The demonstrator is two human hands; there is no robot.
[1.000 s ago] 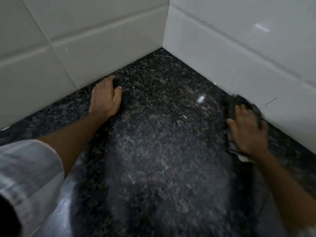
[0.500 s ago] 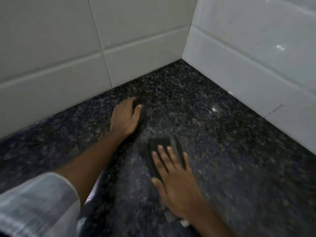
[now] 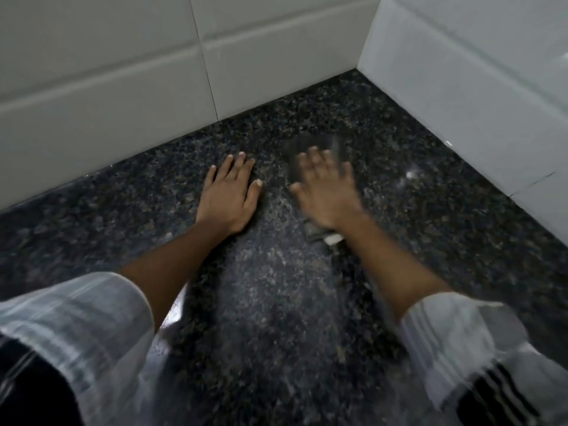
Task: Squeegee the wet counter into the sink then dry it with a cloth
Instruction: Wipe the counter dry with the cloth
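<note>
A dark cloth point(image 3: 310, 149) lies flat on the speckled black granite desk point(image 3: 430, 229), near the inner corner where the two tiled walls meet; its far edge shows beyond the fingertips and a pale scrap of it pokes out below the wrist. The right hand point(image 3: 322, 192) presses down on top of the cloth, palm down, its fingers point(image 3: 313, 158) spread over the fabric, though the hand is motion-blurred and the cloth's outline is smeared. Just to its left, apart from the cloth, the left hand point(image 3: 229, 195) rests flat on the bare desk with fingers extended and slightly fanned, thumb out to the side, holding nothing. Both forearms reach in from below, each in a rolled-up white sleeve point(image 3: 92, 327). White tiled walls point(image 3: 123, 72) border the desk at the back and right
</note>
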